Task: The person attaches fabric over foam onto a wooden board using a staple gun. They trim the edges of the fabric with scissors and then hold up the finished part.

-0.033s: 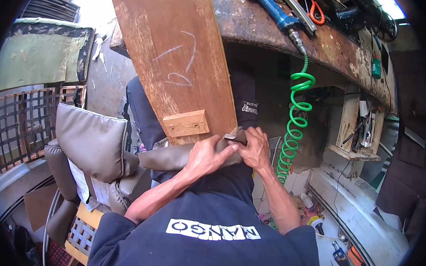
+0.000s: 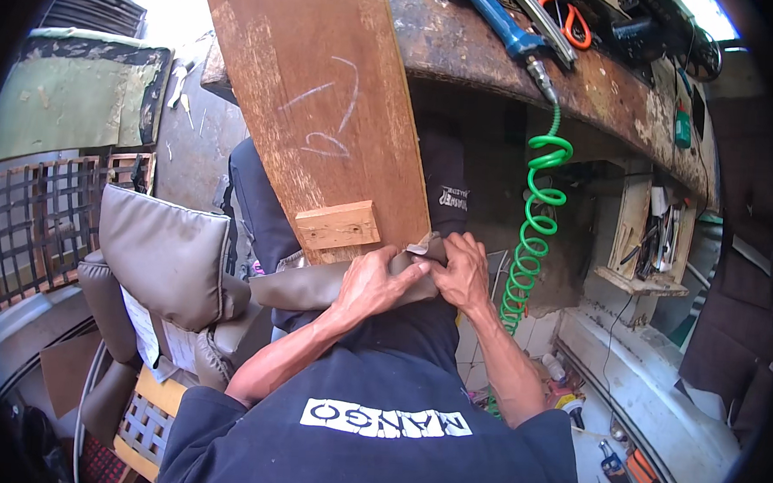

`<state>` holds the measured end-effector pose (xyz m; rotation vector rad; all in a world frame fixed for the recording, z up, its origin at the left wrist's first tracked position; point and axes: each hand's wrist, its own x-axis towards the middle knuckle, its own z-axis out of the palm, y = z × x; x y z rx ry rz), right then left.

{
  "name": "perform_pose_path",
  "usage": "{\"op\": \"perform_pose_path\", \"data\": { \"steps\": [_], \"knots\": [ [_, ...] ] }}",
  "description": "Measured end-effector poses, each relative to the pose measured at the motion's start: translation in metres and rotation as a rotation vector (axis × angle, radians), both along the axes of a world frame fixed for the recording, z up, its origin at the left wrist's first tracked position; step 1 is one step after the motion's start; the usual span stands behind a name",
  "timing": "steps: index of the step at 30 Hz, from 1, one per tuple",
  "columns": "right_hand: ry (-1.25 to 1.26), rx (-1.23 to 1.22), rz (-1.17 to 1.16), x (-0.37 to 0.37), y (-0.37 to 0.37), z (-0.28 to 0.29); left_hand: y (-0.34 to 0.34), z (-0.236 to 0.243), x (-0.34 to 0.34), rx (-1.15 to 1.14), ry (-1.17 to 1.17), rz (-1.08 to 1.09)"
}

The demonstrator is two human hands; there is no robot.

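Observation:
A long brown plywood board [image 2: 358, 109] with chalk marks rests across my lap, leaning toward the workbench. Grey-brown leatherette [image 2: 301, 288] wraps round its near end and hangs loose to the left. My left hand [image 2: 374, 283] grips the leatherette at the board's near edge, thumb stretched toward the right. At the near right corner, my right hand [image 2: 462, 273] pinches the material with bent fingers, close to a raised, frayed flap [image 2: 423, 244]. Fingertips of both hands are partly hidden by the folds. A small wooden block [image 2: 338, 225] is fixed on the board just beyond my hands.
The workbench [image 2: 466, 58] holds a blue air tool [image 2: 503, 20] and orange-handled scissors [image 2: 576, 26]. A coiled green hose [image 2: 542, 197] hangs at my right. Grey upholstered cushions [image 2: 163, 252] stand on the left. Tools such as orange-handled pliers [image 2: 641, 469] lie at the lower right.

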<state>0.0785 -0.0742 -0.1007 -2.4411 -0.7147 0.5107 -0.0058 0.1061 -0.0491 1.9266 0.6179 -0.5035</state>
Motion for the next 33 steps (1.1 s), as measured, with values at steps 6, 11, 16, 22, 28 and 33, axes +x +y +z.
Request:
{"op": "perform_pose_path", "data": {
  "steps": [6,11,16,22,28,33],
  "knots": [
    [-0.079,0.104,0.074,0.003,-0.002,-0.010,0.003,-0.014,0.002,0.052,0.076,-0.072],
    [-0.139,0.094,0.038,0.000,-0.003,-0.016,-0.004,-0.024,-0.013,-0.214,0.076,0.319],
    [-0.106,0.084,-0.053,-0.003,-0.001,-0.011,-0.007,-0.028,-0.013,-0.211,0.051,0.428],
    [0.024,-0.137,0.083,0.026,0.011,0.067,-0.007,-0.033,-0.015,0.216,-0.129,0.199],
    [-0.774,0.229,-0.073,0.188,0.071,0.135,-0.006,-0.034,-0.016,0.312,-0.133,0.138],
    [-0.660,-0.109,-0.059,0.319,0.134,0.098,-0.006,-0.030,-0.010,0.214,-0.073,0.152]
  ]
}}
